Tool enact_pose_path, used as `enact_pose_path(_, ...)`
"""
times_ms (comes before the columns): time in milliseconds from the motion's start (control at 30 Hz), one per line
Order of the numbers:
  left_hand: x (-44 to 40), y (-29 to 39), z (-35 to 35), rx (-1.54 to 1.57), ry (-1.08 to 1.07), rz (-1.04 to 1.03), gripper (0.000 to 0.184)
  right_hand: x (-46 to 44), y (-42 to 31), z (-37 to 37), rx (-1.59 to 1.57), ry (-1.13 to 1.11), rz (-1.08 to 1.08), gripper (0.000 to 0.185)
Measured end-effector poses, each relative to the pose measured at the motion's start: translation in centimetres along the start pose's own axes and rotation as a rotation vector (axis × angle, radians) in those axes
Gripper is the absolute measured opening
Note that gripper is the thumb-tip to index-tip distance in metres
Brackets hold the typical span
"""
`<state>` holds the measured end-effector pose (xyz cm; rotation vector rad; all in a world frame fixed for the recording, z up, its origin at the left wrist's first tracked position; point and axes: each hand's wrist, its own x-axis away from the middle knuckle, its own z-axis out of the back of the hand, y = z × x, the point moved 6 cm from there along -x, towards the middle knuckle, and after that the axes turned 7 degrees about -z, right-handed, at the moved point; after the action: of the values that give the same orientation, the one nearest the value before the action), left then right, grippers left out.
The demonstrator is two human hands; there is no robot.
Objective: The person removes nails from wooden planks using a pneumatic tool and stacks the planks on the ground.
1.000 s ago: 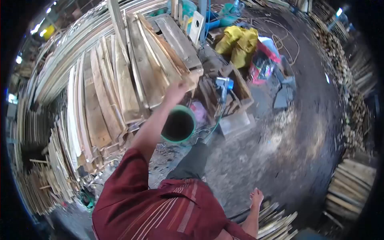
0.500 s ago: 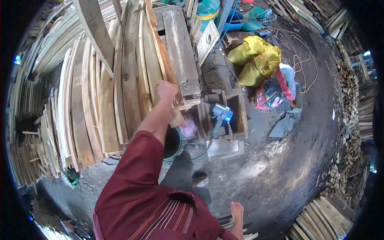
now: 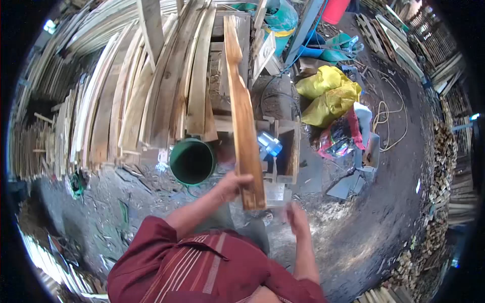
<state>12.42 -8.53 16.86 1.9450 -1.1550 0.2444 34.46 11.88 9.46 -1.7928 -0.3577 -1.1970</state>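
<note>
My left hand (image 3: 233,186) is wrapped round the lower end of a long wooden board (image 3: 245,121). The board is reddish brown with an uneven, wavy left edge, and it points away from me, held up above the workbench. My right hand (image 3: 297,219) is just right of the board's near end, apart from it; motion smears its fingers. Beyond the board sits a wooden box frame (image 3: 295,151) with a blue-and-silver tool (image 3: 270,145) at it, partly hidden by the board.
A green bucket (image 3: 192,161) stands left of the board. Stacked planks (image 3: 166,96) fill the left side. To the right lie yellow sacks (image 3: 331,96), a pink plastic bag (image 3: 341,136) and a coiled rope (image 3: 386,116). A wooden post (image 3: 150,30) rises at the upper left.
My left hand has lifted the board off the stack beside the bench and brought it right and closer to me. My right hand has moved up towards the board's near end.
</note>
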Motion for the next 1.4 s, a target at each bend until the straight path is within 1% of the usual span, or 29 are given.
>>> enact_pose_path(33,0.3,-4.6,-0.4,0.039,0.026,0.047,0.038,0.1,-5.1,-2.6,0.109,-0.008,-0.019,0.038)
enact_pose_path(67,1.3,-8.0,-1.8,0.02,0.047,0.123,0.039,-2.4,-9.2,-3.4,0.651,-0.034,0.231,0.043)
enact_pose_path(100,2.0,-11.5,-2.7,-0.083,0.012,0.125,0.037,-2.6,-12.0,-6.0,0.52,-0.091,0.35,0.051)
enact_pose_path(133,3.4,-14.8,-4.2,-0.152,-0.047,0.13,0.037,-0.3,-14.8,-8.7,0.396,-0.112,0.233,0.061)
enact_pose_path(200,5.2,-17.7,-7.5,-0.38,-0.27,0.23,0.035,-4.8,-14.0,-10.3,0.413,-0.154,0.245,0.071)
enact_pose_path(267,7.2,-20.2,-9.1,-0.499,-0.539,0.479,0.034,-3.0,-12.1,-10.2,0.505,0.127,0.126,0.076)
enact_pose_path(300,6.6,-20.4,-7.9,-0.509,-0.537,0.481,0.034,-2.6,-11.1,-9.6,0.495,0.123,0.129,0.076)
enact_pose_path(367,5.9,-19.3,-5.5,-1.107,-0.751,0.325,0.034,-1.4,-8.3,-6.9,0.707,0.313,0.207,0.075)
enact_pose_path(433,5.5,-13.9,-2.9,-1.01,-0.528,0.248,0.042,0.8,-4.1,-3.3,0.657,0.286,0.083,0.072)
enact_pose_path(500,3.8,-10.1,2.5,-0.578,0.191,0.18,0.042,3.0,-0.2,0.6,0.751,0.328,0.204,0.065)
enact_pose_path(533,1.1,-9.0,5.7,-0.326,0.238,-0.011,0.04,4.6,1.8,2.6,0.772,0.373,0.205,0.061)
enact_pose_path(600,-0.5,-1.7,-0.4,0.105,0.238,-0.3,0.04,7.1,5.8,5.5,0.755,0.439,0.106,0.054)
enact_pose_path(633,-0.6,0.4,-5.1,0.202,0.218,-0.336,0.041,7.9,8.0,6.8,0.725,0.461,0.012,0.052)
enact_pose_path(667,-1.2,1.2,-8.1,0.311,0.207,-0.372,0.041,8.3,11.5,8.5,0.662,0.561,0.154,0.051)
enact_pose_path(733,-3.6,-1.8,-8.9,-0.469,-0.267,-0.559,0.044,11.2,12.5,7.6,0.408,0.661,0.304,0.057)
enact_pose_path(767,-4.7,-2.0,-10.1,-0.458,-0.266,-0.531,0.044,12.3,12.2,6.9,0.453,0.762,0.263,0.058)
enact_pose_path(867,-10.2,-5.4,-11.7,-0.229,-0.35,0.008,0.05,11.9,13.6,6.8,0.462,0.862,0.07,0.055)
enact_pose_path(933,-15.2,-6.8,-5.8,-0.814,-0.196,0.006,0.054,8.3,12.3,7.1,0.68,0.95,-0.012,0.052)
enact_pose_path(967,-16.8,-5.5,-4.2,-1.164,-0.109,0.044,0.063,5.7,9.7,6.6,0.751,0.886,-0.057,0.051)
enact_pose_path(1000,-19.6,-6.8,0.1,-1.479,0.006,-0.258,0.073,1.6,10.9,7.5,0.795,0.84,-0.033,0.057)
enact_pose_path(1033,-20.9,-7.5,2.8,-1.503,0.157,-0.324,0.082,-3.3,11.7,8.7,0.833,0.797,0.004,0.063)
enact_pose_path(1067,-22.3,-9.1,5.1,-1.598,0.24,-0.302,0.085,-8.2,12.7,9.8,0.891,0.708,-0.333,0.073)
enact_pose_path(1100,-23.2,-10.6,7.1,-1.701,0.315,-0.274,0.089,-10.5,10.0,9.3,0.859,0.772,-0.242,0.079)
enact_pose_path(1133,-23.6,-11.7,8.1,-1.728,0.273,-0.255,0.096,-12.1,6.8,8.3,0.78,0.744,-0.264,0.077)
enact_pose_path(1167,-24.0,-12.1,8.6,-1.686,0.301,-0.197,0.098,-16.4,9.2,9.5,0.71,0.777,-0.132,0.074)
enact_pose_path(1267,-24.4,-12.7,10.7,-1.765,0.295,-0.157,0.105,-20.6,7.6,8.9,0.73,0.773,-0.162,0.073)
enact_pose_path(1333,-25.3,-11.5,10.5,-1.693,0.082,0.012,0.107,-20.9,7.5,8.5,0.713,0.703,-0.217,0.072)
enact_pose_path(1367,-25.2,-10.1,8.9,-1.608,0.115,0.226,0.105,-20.8,8.2,8.5,0.692,0.676,-0.224,0.074)
enact_pose_path(1400,-25.2,-9.1,9.4,-1.479,0.123,0.21,0.103,-20.2,9.0,8.6,0.669,0.682,-0.241,0.074)
